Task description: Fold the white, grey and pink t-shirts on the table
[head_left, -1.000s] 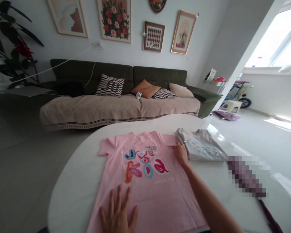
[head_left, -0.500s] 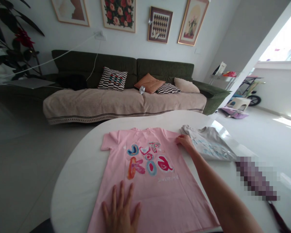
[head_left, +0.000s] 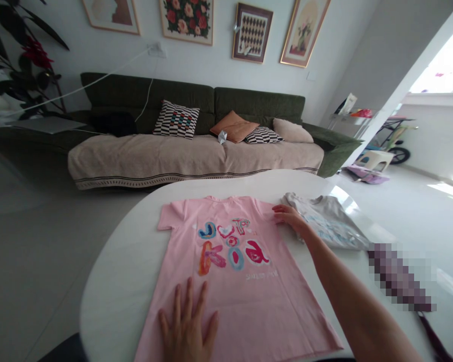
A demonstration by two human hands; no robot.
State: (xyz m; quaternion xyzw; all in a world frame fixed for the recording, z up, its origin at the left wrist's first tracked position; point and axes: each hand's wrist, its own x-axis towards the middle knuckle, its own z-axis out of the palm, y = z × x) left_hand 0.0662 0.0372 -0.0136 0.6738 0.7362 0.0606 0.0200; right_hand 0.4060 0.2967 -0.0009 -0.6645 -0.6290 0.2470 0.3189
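A pink T-shirt (head_left: 234, 281) with colourful letters on its chest lies spread flat on a white round table (head_left: 128, 261), collar away from me. My left hand (head_left: 189, 327) rests open and flat on the shirt's lower part, fingers spread. My right hand (head_left: 290, 217) reaches out to the shirt's right sleeve, fingers extended and resting on the fabric at the sleeve edge. Just right of that hand lies a folded grey T-shirt (head_left: 330, 223) with light blue print.
A blurred-out dark object (head_left: 400, 276) lies on the table at the right. Beyond the table stands a green sofa (head_left: 196, 130) with a beige cover and several cushions. A plant (head_left: 18, 55) stands at the left, framed pictures hang on the wall.
My right hand has slid up along the shirt's right side to the sleeve. The left hand stays flat on the shirt. The camera has tilted down a little.
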